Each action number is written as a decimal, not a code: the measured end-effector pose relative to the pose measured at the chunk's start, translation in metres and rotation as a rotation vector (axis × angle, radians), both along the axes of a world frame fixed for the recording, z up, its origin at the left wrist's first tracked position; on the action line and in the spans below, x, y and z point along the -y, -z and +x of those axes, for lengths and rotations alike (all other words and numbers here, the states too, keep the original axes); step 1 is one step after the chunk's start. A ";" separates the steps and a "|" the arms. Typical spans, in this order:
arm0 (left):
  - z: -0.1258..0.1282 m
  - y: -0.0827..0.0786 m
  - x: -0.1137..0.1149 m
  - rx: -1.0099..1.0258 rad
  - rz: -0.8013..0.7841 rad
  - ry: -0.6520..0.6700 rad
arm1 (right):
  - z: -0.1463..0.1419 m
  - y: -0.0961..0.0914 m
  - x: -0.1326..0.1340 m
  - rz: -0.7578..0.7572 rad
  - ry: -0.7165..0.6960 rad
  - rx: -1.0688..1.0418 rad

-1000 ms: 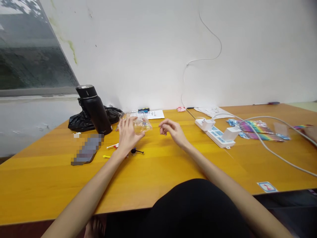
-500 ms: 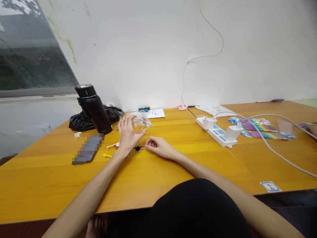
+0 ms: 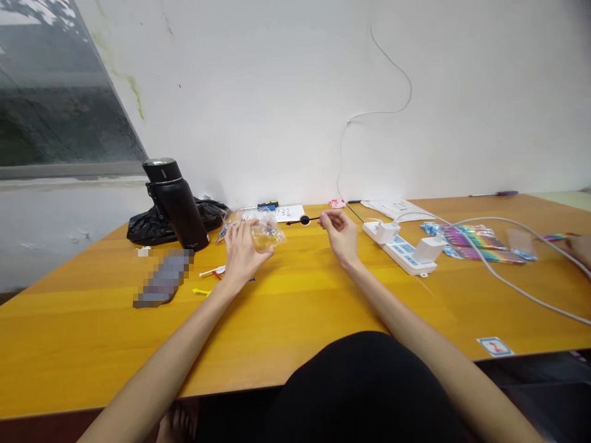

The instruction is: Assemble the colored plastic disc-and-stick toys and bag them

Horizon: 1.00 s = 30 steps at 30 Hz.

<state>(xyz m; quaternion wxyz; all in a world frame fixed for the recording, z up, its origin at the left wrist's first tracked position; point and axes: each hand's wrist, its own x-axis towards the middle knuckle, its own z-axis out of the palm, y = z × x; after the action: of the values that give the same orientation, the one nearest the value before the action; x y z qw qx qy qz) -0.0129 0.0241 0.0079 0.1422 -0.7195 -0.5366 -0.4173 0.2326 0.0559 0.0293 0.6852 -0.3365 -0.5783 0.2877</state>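
My right hand is raised above the table, thumb and fingertips closed on one end of a thin black stick with a round disc and an arrow-like tip. My left hand curves around a clear, rounded plastic piece, its lower part on or close to the table. Behind that hand lies a clear plastic bag with small coloured parts. Near the left wrist lie a yellow arrow-shaped piece and a white one. Red and blue bits show beside the wrist, partly hidden.
On the left stand a black bottle and a phone, with a black bag behind. To the right are a power strip with white plugs, a loose cable and rainbow-coloured packets. Another person's hand shows at the right edge.
My right hand has lifted the black stick off the table, moving it up and to the right, away from my left hand. My left hand has hardly moved.
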 end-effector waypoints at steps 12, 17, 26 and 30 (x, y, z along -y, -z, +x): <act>0.019 -0.002 0.016 -0.033 -0.099 0.152 | -0.026 0.005 0.030 -0.054 -0.387 0.396; 0.019 0.001 0.016 -0.044 -0.116 0.159 | -0.028 0.002 0.038 0.078 -0.319 0.600; 0.004 -0.004 0.001 0.153 -0.016 0.014 | -0.036 0.021 0.031 0.002 -0.126 0.398; 0.001 -0.010 0.001 0.259 0.025 -0.016 | -0.047 0.036 0.041 0.098 -0.386 0.705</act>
<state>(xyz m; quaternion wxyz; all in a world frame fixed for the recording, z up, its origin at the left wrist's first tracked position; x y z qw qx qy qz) -0.0122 0.0230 0.0184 0.0840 -0.6534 -0.5512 -0.5120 0.1857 0.0150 -0.0071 0.3935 -0.2668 -0.8434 0.2504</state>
